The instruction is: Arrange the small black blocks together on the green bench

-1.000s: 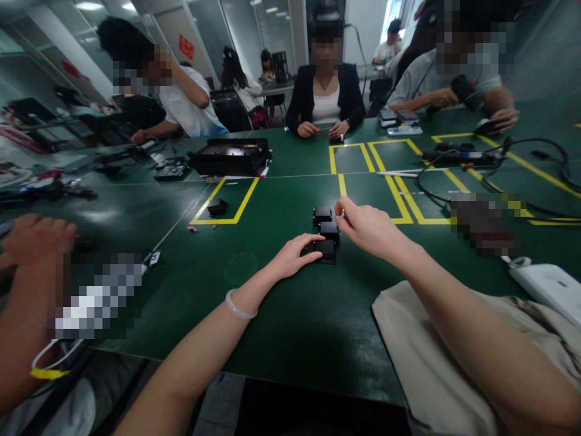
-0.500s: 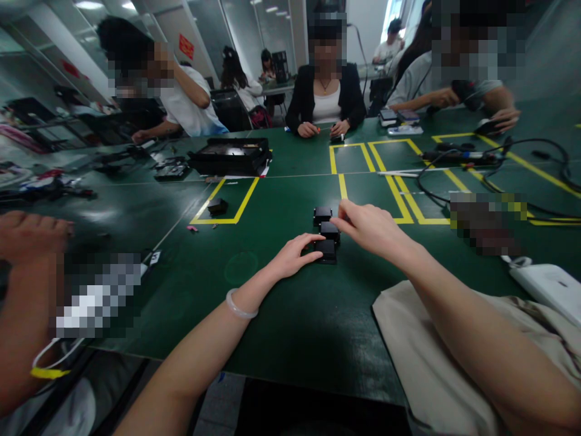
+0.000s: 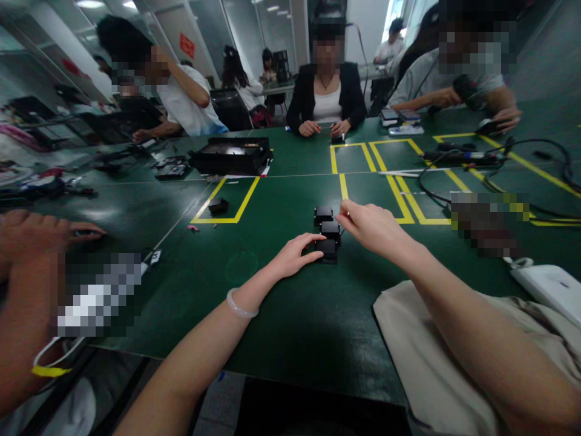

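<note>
Three small black box-shaped parts stand in a short column on the green table (image 3: 290, 327): a far one (image 3: 324, 213), a middle one (image 3: 330, 229) and a near one (image 3: 327, 249). My left hand (image 3: 297, 253) grips the near part from its left side, index finger and thumb at its edge. Just right of the middle part is my right hand (image 3: 370, 225), its fingers pinched together. A thin dark bit shows by those fingertips, too small to name. The inside of the right hand's grip is hidden.
Yellow tape (image 3: 247, 200) marks boxes on the table. Beyond lies a black tray-like case (image 3: 230, 155). A beige cloth (image 3: 399, 327) and a white device (image 3: 551, 287) lie to the right, near black cables (image 3: 481, 158). A co-worker's hand (image 3: 40, 233) is at left.
My right hand has shifted slightly right, off the middle part's edge. My left hand keeps its place. At far left, a co-worker's fingers now stretch rightward.
</note>
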`<state>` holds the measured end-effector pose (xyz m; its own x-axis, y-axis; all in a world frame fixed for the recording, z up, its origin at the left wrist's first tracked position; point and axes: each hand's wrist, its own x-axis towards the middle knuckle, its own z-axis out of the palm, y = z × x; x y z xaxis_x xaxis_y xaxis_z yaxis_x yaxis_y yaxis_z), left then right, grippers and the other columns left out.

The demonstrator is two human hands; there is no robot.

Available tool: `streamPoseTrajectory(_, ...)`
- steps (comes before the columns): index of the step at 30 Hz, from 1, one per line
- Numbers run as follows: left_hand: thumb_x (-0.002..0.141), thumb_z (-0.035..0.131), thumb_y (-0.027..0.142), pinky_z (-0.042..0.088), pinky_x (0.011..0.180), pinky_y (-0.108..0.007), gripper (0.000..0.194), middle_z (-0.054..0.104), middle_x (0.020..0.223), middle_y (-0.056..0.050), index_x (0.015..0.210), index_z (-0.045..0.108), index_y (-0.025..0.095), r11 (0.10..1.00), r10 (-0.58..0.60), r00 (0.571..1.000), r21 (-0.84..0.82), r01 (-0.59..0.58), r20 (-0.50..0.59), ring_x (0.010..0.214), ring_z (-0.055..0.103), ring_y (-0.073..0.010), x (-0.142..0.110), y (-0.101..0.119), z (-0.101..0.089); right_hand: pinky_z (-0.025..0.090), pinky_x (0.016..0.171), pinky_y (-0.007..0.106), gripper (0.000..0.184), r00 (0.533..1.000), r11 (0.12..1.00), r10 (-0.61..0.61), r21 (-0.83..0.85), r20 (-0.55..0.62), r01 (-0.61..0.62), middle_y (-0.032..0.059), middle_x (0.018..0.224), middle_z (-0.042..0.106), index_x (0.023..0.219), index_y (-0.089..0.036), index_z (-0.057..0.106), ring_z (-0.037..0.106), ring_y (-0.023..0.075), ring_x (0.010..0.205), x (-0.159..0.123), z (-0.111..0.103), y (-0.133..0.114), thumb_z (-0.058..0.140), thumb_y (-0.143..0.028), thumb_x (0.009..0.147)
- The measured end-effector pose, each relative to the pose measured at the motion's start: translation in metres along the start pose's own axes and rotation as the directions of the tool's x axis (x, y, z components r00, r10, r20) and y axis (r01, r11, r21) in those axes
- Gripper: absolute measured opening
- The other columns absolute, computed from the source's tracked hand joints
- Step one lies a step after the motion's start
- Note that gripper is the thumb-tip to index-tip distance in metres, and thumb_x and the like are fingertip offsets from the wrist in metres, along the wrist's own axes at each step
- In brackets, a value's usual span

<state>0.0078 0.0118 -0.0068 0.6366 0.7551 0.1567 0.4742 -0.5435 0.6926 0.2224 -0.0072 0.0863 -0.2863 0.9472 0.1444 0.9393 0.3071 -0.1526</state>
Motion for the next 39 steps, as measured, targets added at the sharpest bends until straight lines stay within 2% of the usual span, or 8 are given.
streamPoseTrajectory(5, 0.091, 0.054, 0.038, 0.045, 0.089, -0.033, 0.038, 0.057, 0.124, -0.006, 0.127, 0.052, 0.025, 1.0, 0.004, 1.0, -0.005, -0.004, 0.003, 0.111, 0.054, -0.0218, 0.0004, 0.0001, -0.0003, 0.024, 0.052, 0.027, 0.021, 1.0, 0.998, 0.003, 0.069, -0.019, -0.001, 0.0043, 0.083, 0.067, 0.108, -0.022, 0.044, 0.058, 0.0197, 0.068, 0.0, 0.0004, -0.0003, 0.034, -0.032, 0.093)
streamPoseTrajectory(11, 0.091, 0.054, 0.038, 0.046, 0.089, -0.033, 0.038, 0.058, 0.122, -0.006, 0.127, 0.052, 0.025, 1.0, 0.001, 1.0, 0.001, -0.001, 0.001, 0.11, 0.055, -0.0216, 0.0004, 0.0001, -0.0004, 0.025, 0.054, 0.028, 0.025, 1.0, 1.0, 0.007, 0.025, 0.017, -0.007, 0.0056, 0.081, 0.066, 0.097, -0.022, 0.05, 0.058, 0.0206, 0.07, 0.0002, -0.0014, -0.0005, 0.034, -0.041, 0.094)
streamPoseTrajectory(18, 0.091, 0.054, 0.038, 0.046, 0.089, -0.033, 0.038, 0.057, 0.123, -0.006, 0.127, 0.052, 0.025, 1.0, 0.004, 1.0, 0.001, -0.004, 0.005, 0.11, 0.055, -0.0216, 0.0004, -0.0001, -0.0006, 0.026, 0.054, 0.028, 0.025, 1.0, 0.994, 0.0, 0.105, -0.004, 0.0, 0.0053, 0.084, 0.066, 0.112, -0.021, 0.045, 0.058, 0.0204, 0.069, 0.0, 0.0, 0.0002, 0.036, -0.032, 0.091)
streamPoseTrajectory(23, 0.091, 0.054, 0.039, 0.046, 0.088, -0.033, 0.039, 0.058, 0.121, -0.006, 0.127, 0.052, 0.025, 1.0, 0.002, 1.0, 0.006, -0.002, 0.001, 0.109, 0.055, -0.022, 0.0005, -0.0004, -0.0003, 0.024, 0.053, 0.028, 0.027, 1.0, 1.0, 0.006, 0.023, -0.001, -0.006, 0.0063, 0.08, 0.066, 0.098, -0.022, 0.051, 0.058, 0.021, 0.069, 0.0004, -0.0003, -0.0006, 0.031, -0.04, 0.094)
streamPoseTrajectory(29, 0.091, 0.054, 0.038, 0.045, 0.089, -0.033, 0.038, 0.057, 0.123, -0.005, 0.127, 0.051, 0.026, 1.0, 0.006, 1.0, 0.004, -0.006, 0.0, 0.111, 0.054, -0.0214, 0.0004, -0.0018, 0.0004, 0.024, 0.052, 0.027, 0.023, 1.0, 0.997, -0.012, 0.078, -0.01, 0.013, 0.0046, 0.082, 0.067, 0.111, -0.022, 0.045, 0.058, 0.0199, 0.066, -0.0011, -0.0004, 0.0002, 0.035, -0.031, 0.092)
streamPoseTrajectory(35, 0.091, 0.054, 0.039, 0.046, 0.089, -0.033, 0.038, 0.058, 0.122, -0.006, 0.127, 0.052, 0.025, 1.0, 0.014, 1.0, 0.006, -0.014, -0.003, 0.11, 0.055, -0.0216, 0.0004, -0.0009, 0.0002, 0.024, 0.053, 0.027, 0.024, 1.0, 1.0, 0.0, 0.013, -0.01, 0.0, 0.0052, 0.081, 0.067, 0.097, -0.022, 0.05, 0.059, 0.0206, 0.071, 0.0002, 0.0007, -0.0002, 0.035, -0.041, 0.094)
streamPoseTrajectory(39, 0.091, 0.054, 0.039, 0.046, 0.089, -0.033, 0.038, 0.058, 0.121, -0.006, 0.127, 0.052, 0.025, 1.0, 0.007, 1.0, 0.016, -0.007, -0.008, 0.11, 0.055, -0.0219, 0.0005, 0.0004, -0.0003, 0.024, 0.052, 0.028, 0.022, 1.0, 1.0, 0.001, 0.01, -0.023, -0.001, 0.0042, 0.081, 0.067, 0.107, -0.022, 0.047, 0.059, 0.0199, 0.067, 0.0, 0.0006, 0.0015, 0.034, -0.034, 0.094)
